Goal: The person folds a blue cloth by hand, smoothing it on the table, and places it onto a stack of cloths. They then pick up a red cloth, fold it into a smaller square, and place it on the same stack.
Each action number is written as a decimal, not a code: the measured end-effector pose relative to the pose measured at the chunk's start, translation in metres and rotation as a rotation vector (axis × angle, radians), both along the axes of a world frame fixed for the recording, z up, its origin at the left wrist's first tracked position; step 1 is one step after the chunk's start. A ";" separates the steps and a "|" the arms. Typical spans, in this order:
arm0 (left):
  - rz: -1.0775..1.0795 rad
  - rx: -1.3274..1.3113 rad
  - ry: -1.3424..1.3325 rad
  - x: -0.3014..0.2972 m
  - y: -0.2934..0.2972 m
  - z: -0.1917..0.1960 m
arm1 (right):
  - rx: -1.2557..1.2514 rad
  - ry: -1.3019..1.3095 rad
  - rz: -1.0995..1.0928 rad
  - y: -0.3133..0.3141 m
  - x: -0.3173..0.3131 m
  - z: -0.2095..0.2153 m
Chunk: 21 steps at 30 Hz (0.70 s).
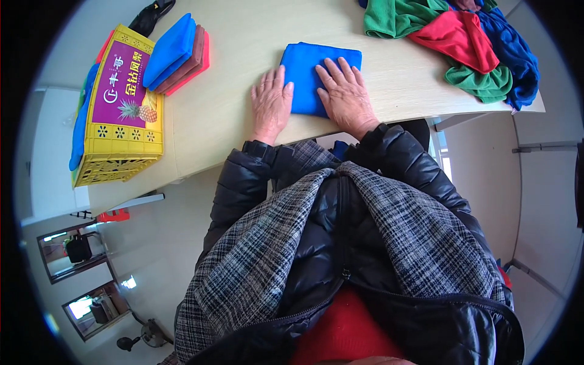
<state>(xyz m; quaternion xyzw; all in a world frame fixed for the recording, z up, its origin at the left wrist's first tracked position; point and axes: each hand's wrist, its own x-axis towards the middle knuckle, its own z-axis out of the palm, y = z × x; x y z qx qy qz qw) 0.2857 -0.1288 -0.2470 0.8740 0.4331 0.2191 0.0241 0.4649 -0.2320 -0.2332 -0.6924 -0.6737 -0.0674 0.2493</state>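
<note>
A blue towel (pixel 304 76), folded into a flat square, lies on the table in front of me. My right hand (pixel 348 94) rests flat on its right part, fingers spread. Along the towel's left edge lies my left hand (pixel 272 103), palm down with its fingers stretched out, the fingertips pointing away from me. Neither hand grips anything. To the left stands a small stack of folded cloths, with a blue folded towel (pixel 172 45) on top and brown and red ones (pixel 204 61) beside it.
A yellow plastic crate (pixel 121 149) with a purple pineapple label stands at the table's left end, with cloths behind it. Crumpled green, red (pixel 456 39) and blue cloths are heaped at the far right corner. The pale wooden table's (pixel 243 30) front edge runs just before my body.
</note>
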 end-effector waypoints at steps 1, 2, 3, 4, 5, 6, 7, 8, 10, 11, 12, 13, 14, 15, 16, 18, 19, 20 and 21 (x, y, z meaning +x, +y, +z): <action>0.002 0.000 -0.047 -0.007 0.000 0.001 | 0.020 0.014 -0.054 -0.007 0.009 -0.001; 0.005 -0.002 -0.094 -0.014 0.000 0.001 | 0.038 0.028 -0.108 -0.013 0.018 -0.003; 0.008 -0.005 -0.140 -0.020 0.000 -0.001 | 0.056 0.042 -0.161 -0.018 0.024 -0.005; 0.009 -0.006 -0.144 -0.023 -0.005 0.002 | 0.055 0.038 -0.159 -0.025 0.025 0.005; 0.012 -0.002 -0.198 -0.027 -0.008 0.004 | -0.023 0.141 -0.183 -0.033 0.028 0.015; 0.008 0.001 -0.252 -0.028 -0.012 0.006 | -0.102 0.244 -0.214 -0.042 0.029 0.029; 0.007 0.003 -0.305 -0.030 -0.017 0.008 | -0.180 0.348 -0.243 -0.047 0.030 0.036; 0.007 0.001 -0.308 -0.031 -0.024 0.007 | -0.182 0.345 -0.243 -0.046 0.030 0.030; 0.026 -0.122 -0.388 -0.020 -0.036 0.008 | -0.060 0.347 -0.153 -0.034 0.038 0.012; 0.045 -0.186 -0.426 -0.018 -0.043 0.008 | -0.004 0.348 -0.100 -0.027 0.040 0.010; 0.046 -0.185 -0.428 -0.019 -0.049 0.010 | -0.003 0.346 -0.098 -0.022 0.045 0.010; 0.047 -0.238 -0.433 -0.019 -0.055 0.011 | -0.024 0.334 -0.091 -0.018 0.053 0.010; 0.052 -0.287 -0.439 -0.020 -0.060 0.016 | -0.044 0.322 -0.078 -0.013 0.058 0.014; 0.057 -0.338 -0.444 -0.021 -0.061 0.019 | -0.063 0.310 -0.066 -0.009 0.062 0.017; 0.070 -0.331 -0.448 -0.025 -0.061 0.020 | -0.062 0.308 -0.051 -0.007 0.058 0.025; 0.108 -0.232 -0.449 -0.032 -0.057 0.023 | -0.064 0.265 -0.050 -0.008 0.048 0.040; 0.115 -0.187 -0.448 -0.030 -0.055 0.027 | -0.064 0.242 -0.062 -0.008 0.046 0.045; 0.113 -0.185 -0.451 -0.025 -0.052 0.030 | -0.062 0.239 -0.063 -0.003 0.045 0.042; 0.033 -0.121 -0.433 -0.014 -0.050 0.038 | -0.017 0.181 -0.012 0.002 0.041 0.035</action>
